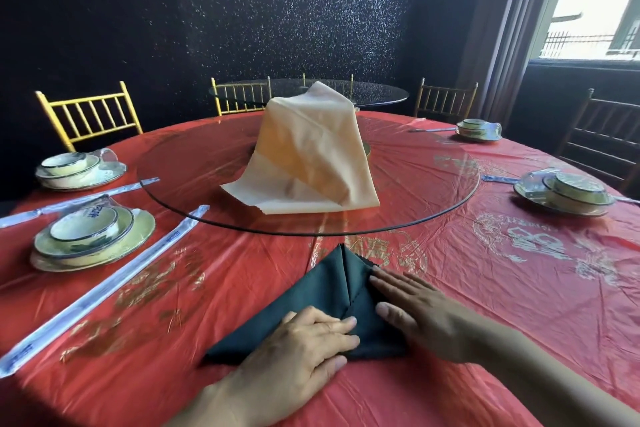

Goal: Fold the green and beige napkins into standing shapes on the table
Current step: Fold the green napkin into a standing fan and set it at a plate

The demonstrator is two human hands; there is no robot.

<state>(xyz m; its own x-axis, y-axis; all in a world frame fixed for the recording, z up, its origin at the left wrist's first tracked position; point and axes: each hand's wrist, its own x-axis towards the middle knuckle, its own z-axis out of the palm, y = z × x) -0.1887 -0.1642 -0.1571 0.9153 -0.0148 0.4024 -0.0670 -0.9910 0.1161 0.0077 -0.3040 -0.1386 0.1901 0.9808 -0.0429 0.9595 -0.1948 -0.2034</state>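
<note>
While the green napkin [322, 308] is being kept flat on the red-covered bench [485, 305] at its near edge, it is being pressed down by both hands, and nothing is being pinched or lifted. It is being held under the left hand [298, 347], whose fingers [337, 324] are being laid together across the lower middle of the cloth, and under the right hand [419, 315], whose fingers [391, 282] are being spread a little over the right flap. Two flaps are being shown folded in to a centre seam, so that a point is being formed at the far end. By this judgement, a flat fold is being creased, and the standing stage is not yet being reached; firm creasing and a further fold or roll are likely being called for next. Farther off, on the glass turntable [433, 211], the beige napkin [311, 152] is being seen draped in a tall peak. Wrapped place settings [90, 232] are being seen around the rim.
</note>
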